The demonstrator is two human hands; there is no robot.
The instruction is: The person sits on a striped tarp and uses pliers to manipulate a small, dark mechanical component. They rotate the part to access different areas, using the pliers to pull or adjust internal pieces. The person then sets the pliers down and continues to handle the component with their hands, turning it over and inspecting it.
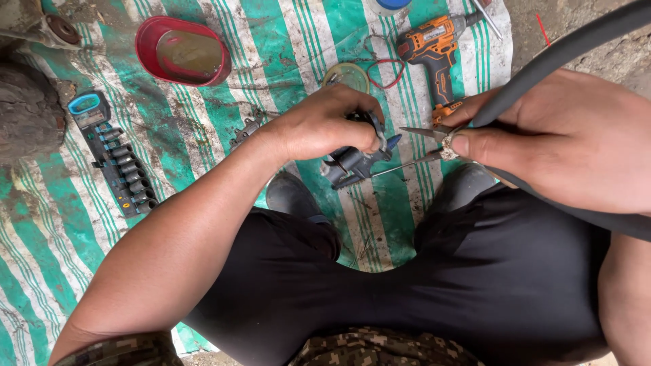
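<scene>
- My left hand (325, 125): clenched on pliers (366, 152), jaws pointing right.
- My right hand (569, 139): pinching black hose (542, 68) end, metal clamp (447, 150) at thumb tip.
- Hose: thick, dark, above my knees, over striped tarp (271, 54).

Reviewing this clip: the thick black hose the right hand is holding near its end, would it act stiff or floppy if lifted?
The black hose probably flexes rather than flops: it leaves the right hand in a smooth, broad curve with no kinks. Its thick wall suggests some weight, so the long free run would likely drag on the grip. The matte surface looks grippy, though I cannot tell if it is oily.
</scene>
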